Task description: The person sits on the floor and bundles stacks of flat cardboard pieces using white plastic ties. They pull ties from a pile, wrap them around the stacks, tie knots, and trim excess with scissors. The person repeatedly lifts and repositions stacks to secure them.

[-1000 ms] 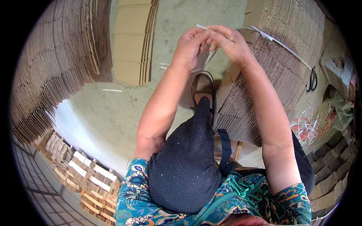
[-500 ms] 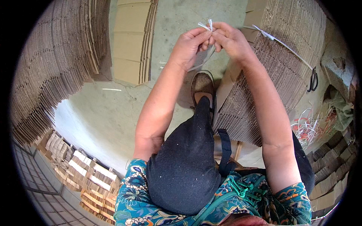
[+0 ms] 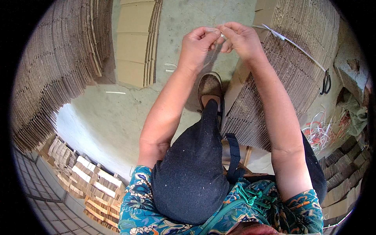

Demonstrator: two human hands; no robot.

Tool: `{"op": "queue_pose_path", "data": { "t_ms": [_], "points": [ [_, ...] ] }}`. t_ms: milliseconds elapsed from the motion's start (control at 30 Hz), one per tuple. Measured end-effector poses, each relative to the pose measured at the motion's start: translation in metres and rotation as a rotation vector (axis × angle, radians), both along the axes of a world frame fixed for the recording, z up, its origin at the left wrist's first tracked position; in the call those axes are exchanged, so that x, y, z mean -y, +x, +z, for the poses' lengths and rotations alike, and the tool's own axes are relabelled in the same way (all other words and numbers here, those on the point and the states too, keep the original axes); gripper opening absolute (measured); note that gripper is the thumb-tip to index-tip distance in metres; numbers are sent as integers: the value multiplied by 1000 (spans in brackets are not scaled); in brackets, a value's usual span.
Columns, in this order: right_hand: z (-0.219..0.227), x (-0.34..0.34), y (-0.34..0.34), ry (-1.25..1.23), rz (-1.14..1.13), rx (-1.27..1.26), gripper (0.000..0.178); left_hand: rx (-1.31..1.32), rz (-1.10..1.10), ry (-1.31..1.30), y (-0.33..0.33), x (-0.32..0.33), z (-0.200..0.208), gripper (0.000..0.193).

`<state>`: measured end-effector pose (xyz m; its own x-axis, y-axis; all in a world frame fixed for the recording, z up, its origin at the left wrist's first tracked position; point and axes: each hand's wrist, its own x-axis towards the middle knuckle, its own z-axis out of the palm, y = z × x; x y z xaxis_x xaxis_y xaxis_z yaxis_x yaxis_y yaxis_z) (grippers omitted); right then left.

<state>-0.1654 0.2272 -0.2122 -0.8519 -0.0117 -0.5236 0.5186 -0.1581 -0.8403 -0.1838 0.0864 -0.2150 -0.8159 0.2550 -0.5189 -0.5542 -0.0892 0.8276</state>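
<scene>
Both hands are held out over the floor, nearly touching at the fingertips. My left hand point(image 3: 196, 47) is closed in a pinch, thumb against bent fingers. Beside it my right hand point(image 3: 243, 41) also pinches, thumb and index meeting close to the left thumb. A narrow white plastic strap point(image 3: 223, 35) shows as a short bit between the fingertips; most of it is hidden, and a faint length hangs below. Just right of my right hand is a tall stack of flattened cardboard point(image 3: 299, 51), with another knotted white strap point(image 3: 293, 44) lying across its top.
Black-handled scissors point(image 3: 326, 83) lie at the stack's right end, above a tangle of white and red strap scraps point(image 3: 323, 131). Flat cardboard sheets point(image 3: 135, 43) lie ahead on the left, beside a large cardboard stack point(image 3: 62, 55). My shoe point(image 3: 209, 84) is below the hands.
The two white strap ends that stuck up above my fingertips no longer show. The hanging loop looks fainter and less curved. Both hands have shifted only slightly.
</scene>
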Motion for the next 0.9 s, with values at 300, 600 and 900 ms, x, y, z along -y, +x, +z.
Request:
{"op": "queue_pose_path", "data": {
  "t_ms": [300, 600, 900],
  "points": [
    [-9, 0, -4, 231, 121, 16, 27, -846, -328, -566, 0, 13, -2, 12],
    [-12, 6, 12, 199, 190, -295, 33, 152, -186, -2, -4, 22, 1, 13],
    [-7, 7, 12, 341, 80, -302, 20, 144, 14, 99, 5, 16, -4, 12]
  ]
}}
